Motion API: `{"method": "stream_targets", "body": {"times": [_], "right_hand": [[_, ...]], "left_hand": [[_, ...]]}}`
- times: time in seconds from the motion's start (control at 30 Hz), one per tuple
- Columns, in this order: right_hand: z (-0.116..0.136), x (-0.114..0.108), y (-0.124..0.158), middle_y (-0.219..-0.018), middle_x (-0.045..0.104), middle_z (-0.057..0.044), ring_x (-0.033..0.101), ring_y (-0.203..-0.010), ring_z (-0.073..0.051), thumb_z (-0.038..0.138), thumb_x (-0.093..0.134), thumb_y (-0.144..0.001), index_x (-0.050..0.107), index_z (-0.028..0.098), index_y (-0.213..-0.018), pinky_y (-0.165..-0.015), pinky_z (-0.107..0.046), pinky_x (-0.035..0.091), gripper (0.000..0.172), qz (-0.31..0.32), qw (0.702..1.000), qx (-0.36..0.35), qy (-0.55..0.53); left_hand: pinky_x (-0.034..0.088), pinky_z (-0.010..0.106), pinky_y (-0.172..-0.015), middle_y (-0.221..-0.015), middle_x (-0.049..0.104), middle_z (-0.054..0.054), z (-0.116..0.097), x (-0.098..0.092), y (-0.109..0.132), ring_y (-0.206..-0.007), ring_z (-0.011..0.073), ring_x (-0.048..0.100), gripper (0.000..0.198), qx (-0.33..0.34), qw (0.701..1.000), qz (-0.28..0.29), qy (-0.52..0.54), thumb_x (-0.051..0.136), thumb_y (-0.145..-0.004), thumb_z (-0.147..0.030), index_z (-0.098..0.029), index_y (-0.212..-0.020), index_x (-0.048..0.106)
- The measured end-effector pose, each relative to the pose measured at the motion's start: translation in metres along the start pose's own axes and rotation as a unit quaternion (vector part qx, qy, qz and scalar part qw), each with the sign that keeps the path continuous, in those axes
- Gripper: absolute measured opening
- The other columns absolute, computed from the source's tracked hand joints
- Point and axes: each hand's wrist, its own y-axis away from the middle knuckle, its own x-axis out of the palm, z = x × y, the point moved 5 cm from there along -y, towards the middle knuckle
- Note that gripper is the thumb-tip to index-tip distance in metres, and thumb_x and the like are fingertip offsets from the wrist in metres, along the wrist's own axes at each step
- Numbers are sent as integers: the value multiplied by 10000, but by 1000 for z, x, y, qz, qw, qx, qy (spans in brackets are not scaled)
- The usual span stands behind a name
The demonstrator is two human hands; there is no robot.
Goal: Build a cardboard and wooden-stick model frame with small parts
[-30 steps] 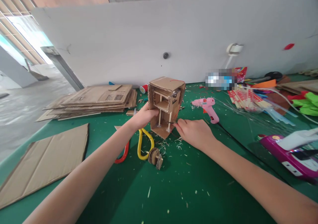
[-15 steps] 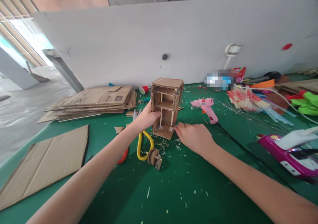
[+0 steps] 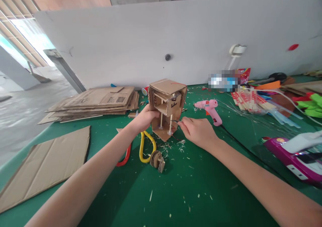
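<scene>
A small cardboard box model (image 3: 168, 109) stands tilted on the green table, its open side now angled to the left. Inside are an upper compartment and two pale upright sticks set in whitish glue at the base. My left hand (image 3: 144, 119) grips the model's left side, fingers partly hidden behind it. At the right, my right hand (image 3: 198, 131) is closed in a pinch by the lower opening. A thin dark tip pokes from its fingers toward the right stick; its kind is unclear. A thin red wire trails near the base.
Yellow-and-red-handled scissors (image 3: 141, 149) and a small cardboard wheel piece (image 3: 157, 160) lie in front. A pink glue gun (image 3: 208, 108) with its cord sits right, beyond it a purple device (image 3: 291, 156). Stacked cardboard (image 3: 100, 101) and a loose sheet (image 3: 50, 163) are left.
The model has been turned so its right side, with dark lettering, shows more. My right hand has moved up slightly, and a thin dark tip shows at its fingers.
</scene>
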Motion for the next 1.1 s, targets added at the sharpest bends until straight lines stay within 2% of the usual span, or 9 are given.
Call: {"method": "stream_targets", "body": {"times": [0.1, 0.33, 0.5, 0.63, 0.93, 1.0, 1.1], "right_hand": [[1, -1, -7, -532, 598, -20, 498, -448, -114, 352, 284, -962, 599, 155, -710, -449, -270, 158, 449, 6, 1000, -23, -9], [2, -1, -7, -523, 604, -24, 473, -432, -110, 394, 299, -962, 607, 164, -709, -463, -274, 131, 460, 17, 999, -26, 18], [6, 0, -4, -503, 593, -27, 466, -416, -110, 390, 298, -965, 604, 155, -680, -455, -275, 128, 480, 0, 999, -40, 19], [8, -2, -3, -469, 568, -29, 463, -400, -113, 394, 285, -967, 599, 151, -660, -445, -276, 127, 502, -9, 999, -19, 34], [11, 9, 8, -523, 609, -47, 496, -422, -126, 370, 292, -966, 611, 149, -677, -457, -291, 112, 484, 71, 996, -49, 29], [9, 4, 9, -514, 590, -43, 495, -430, -127, 375, 280, -967, 603, 151, -682, -456, -289, 128, 486, 66, 998, -23, 11], [0, -5, 8, -530, 573, -44, 487, -440, -126, 368, 264, -964, 577, 154, -697, -455, -284, 169, 464, 43, 996, 76, -37]], "left_hand": [[506, 369, -757, -703, 641, 5, 3, -3, -4, -825, 232, 642, 264, -22, 999, -16, 26, 532, -512, -98, -155, -766, 576], [529, 380, -761, -704, 662, 4, 7, -2, -11, -827, 234, 657, 246, -29, 996, -34, 75, 542, -473, -66, -160, -700, 544], [521, 377, -804, -713, 666, 10, 9, -3, -13, -874, 232, 650, 216, -17, 996, -31, 77, 551, -496, -87, -163, -698, 569], [513, 382, -828, -726, 668, 17, 9, -2, -14, -904, 240, 647, 241, -19, 997, -22, 72, 564, -516, -96, -158, -747, 588], [509, 396, -819, -684, 643, 12, 10, -3, -13, -893, 249, 639, 241, -30, 997, -25, 70, 589, -498, -120, -161, -734, 565], [502, 406, -829, -722, 648, 22, 11, -3, -14, -915, 261, 627, 267, -31, 997, -21, 68, 581, -492, -129, -164, -756, 561], [477, 418, -873, -824, 650, 34, 7, 1, -11, -970, 276, 599, 339, 3, 999, -32, 25, 560, -507, -134, -170, -844, 560]]}}
